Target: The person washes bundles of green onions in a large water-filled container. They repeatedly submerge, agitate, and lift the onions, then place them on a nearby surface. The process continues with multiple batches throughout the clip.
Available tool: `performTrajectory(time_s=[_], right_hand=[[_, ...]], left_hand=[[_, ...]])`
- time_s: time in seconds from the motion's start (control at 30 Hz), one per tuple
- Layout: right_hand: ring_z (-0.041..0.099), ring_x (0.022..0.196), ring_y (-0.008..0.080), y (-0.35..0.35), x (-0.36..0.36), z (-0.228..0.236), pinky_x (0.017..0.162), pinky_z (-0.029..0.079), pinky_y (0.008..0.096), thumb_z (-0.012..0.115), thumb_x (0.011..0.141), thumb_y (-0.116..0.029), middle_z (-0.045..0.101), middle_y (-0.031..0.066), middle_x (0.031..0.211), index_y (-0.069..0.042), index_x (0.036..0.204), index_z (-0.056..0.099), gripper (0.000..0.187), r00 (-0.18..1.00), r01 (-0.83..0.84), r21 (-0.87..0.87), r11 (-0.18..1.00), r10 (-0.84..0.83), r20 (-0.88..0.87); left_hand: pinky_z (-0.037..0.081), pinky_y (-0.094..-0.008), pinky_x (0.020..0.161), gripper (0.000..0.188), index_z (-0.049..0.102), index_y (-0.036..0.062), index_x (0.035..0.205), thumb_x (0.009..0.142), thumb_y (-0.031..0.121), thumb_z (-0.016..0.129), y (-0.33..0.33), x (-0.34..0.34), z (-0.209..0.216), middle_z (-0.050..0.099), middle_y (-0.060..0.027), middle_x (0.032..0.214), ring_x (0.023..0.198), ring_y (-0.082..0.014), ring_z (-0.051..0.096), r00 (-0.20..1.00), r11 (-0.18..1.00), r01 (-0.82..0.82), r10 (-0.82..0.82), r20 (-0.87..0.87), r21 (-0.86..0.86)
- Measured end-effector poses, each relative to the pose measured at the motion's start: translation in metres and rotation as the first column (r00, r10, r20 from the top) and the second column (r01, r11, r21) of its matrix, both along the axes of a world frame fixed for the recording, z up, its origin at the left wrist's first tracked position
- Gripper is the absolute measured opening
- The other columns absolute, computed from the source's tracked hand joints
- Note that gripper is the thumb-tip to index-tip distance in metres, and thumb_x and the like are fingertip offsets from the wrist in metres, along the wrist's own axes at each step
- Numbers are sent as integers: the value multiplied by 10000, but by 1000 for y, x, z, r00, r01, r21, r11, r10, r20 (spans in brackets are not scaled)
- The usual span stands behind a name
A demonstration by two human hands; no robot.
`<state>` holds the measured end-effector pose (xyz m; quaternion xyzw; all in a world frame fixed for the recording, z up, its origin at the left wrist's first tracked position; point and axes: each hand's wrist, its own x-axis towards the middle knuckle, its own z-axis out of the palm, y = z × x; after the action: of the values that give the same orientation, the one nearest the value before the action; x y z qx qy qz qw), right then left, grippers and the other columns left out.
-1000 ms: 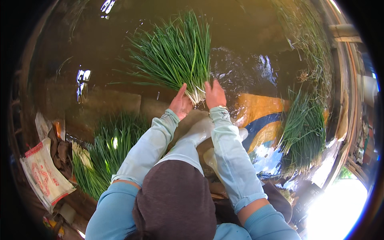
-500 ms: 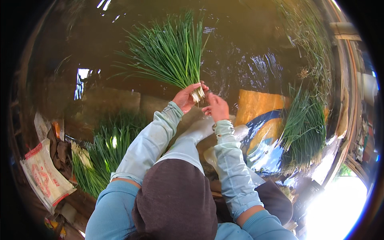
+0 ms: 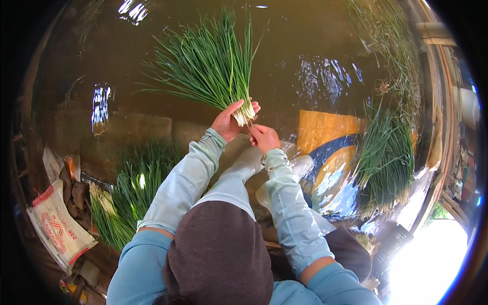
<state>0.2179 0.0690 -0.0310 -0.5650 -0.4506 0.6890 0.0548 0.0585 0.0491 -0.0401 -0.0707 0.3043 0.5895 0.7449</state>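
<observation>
A bunch of spring onions [image 3: 218, 68] fans out over the brown water, green leaves pointing away from me and pale root ends toward me. My left hand [image 3: 227, 123] is wrapped round it just above the white ends, thumb across the front. Close below those ends is my right hand [image 3: 265, 138], its thumb and fingertips pinched together at the tips of the roots. Whatever thin piece it pinches is too small to make out.
More spring onions [image 3: 147, 183] lie at the left near a printed white sack [image 3: 58, 223]. At the right another heap of spring onions [image 3: 386, 157] rests beside an orange and blue sheet [image 3: 325, 132] partly under water. Wooden poles [image 3: 437, 112] edge the right side.
My right hand has come in from beside the bunch to just under its root ends, with its fingers now pinched. The left hand and bunch have shifted slightly left.
</observation>
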Motion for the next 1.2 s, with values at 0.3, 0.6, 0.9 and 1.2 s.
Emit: performTrajectory(time_s=[0.3, 0.6, 0.9, 1.2], right_hand=[[457, 609, 60, 57, 191, 120, 531, 373, 216, 593, 900, -211, 619, -38, 787, -65, 1029, 703, 224, 953, -146, 57, 988, 125, 275], [382, 604, 5, 202, 214, 344, 500, 294, 147, 532, 956, -168, 503, -57, 756, -51, 1173, 646, 272, 923, 17, 935, 354, -366, 122], [633, 815, 190, 62, -61, 93, 588, 525, 310, 555, 879, -155, 570, 39, 892, -141, 837, 553, 44, 462, -861, 481, 164, -141, 876], [619, 878, 305, 8, -28, 52, 745, 515, 389, 545, 923, -238, 562, 122, 1101, -55, 1181, 587, 320, 842, -518, 667, 535, 183, 507]], left_hand=[[396, -466, 1064, 407, 501, 6, 1253, 947, 267, 559, 7, -3, -1, 601, -145, 1179, 1182, -287, 547, 995, 995, -95, 94, 34, 7], [393, -491, 1075, 390, 516, 33, 1237, 952, 294, 564, 5, 7, 4, 596, -114, 1154, 1185, -288, 540, 990, 996, -81, 77, 122, 35], [389, -431, 1056, 439, 532, 102, 1242, 927, 403, 589, -2, 17, 4, 577, -59, 1176, 1215, -209, 510, 994, 999, -27, 23, 103, 33], [469, -345, 912, 266, 602, 75, 1074, 924, 293, 621, -9, 22, -14, 646, -47, 1020, 983, -174, 610, 999, 997, -21, 24, 35, -71]])
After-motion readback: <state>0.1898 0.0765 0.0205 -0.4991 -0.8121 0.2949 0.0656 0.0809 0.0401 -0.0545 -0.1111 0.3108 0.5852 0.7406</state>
